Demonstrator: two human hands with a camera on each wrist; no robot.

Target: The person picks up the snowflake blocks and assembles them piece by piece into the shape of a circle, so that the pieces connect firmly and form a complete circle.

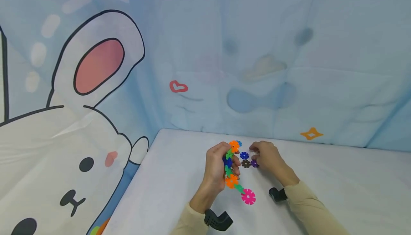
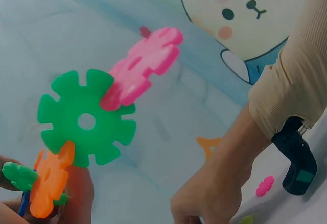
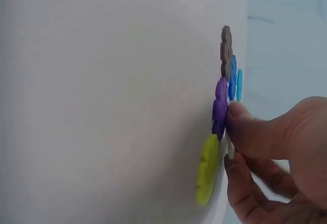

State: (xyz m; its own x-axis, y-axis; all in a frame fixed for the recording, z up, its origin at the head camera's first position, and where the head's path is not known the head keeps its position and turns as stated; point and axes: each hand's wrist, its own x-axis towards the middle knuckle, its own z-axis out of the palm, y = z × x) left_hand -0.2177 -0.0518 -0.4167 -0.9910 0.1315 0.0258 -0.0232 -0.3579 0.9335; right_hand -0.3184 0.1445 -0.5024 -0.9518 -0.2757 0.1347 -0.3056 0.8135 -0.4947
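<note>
My left hand (image 1: 216, 165) grips a chain of interlocked, notched plastic flower discs (image 1: 232, 181). The chain runs through orange, green and blue pieces down to a pink disc (image 1: 248, 196) at its lower end. In the left wrist view, a green disc (image 2: 56, 117) joins the pink disc (image 2: 148, 66) at an angle. My right hand (image 1: 268, 158) is low over the table beside loose discs. In the right wrist view, its thumb and fingertips pinch a whitish disc (image 3: 231, 148), mostly hidden. Purple (image 3: 219, 106) and yellow-green (image 3: 207, 170) discs lie close by.
Loose blue (image 1: 244, 155) and brown (image 1: 245, 163) discs lie between the hands on the white table (image 1: 337, 185). A loose pink disc (image 2: 264, 185) shows beyond the right hand in the left wrist view. A printed blue curtain (image 1: 199, 49) stands behind the table.
</note>
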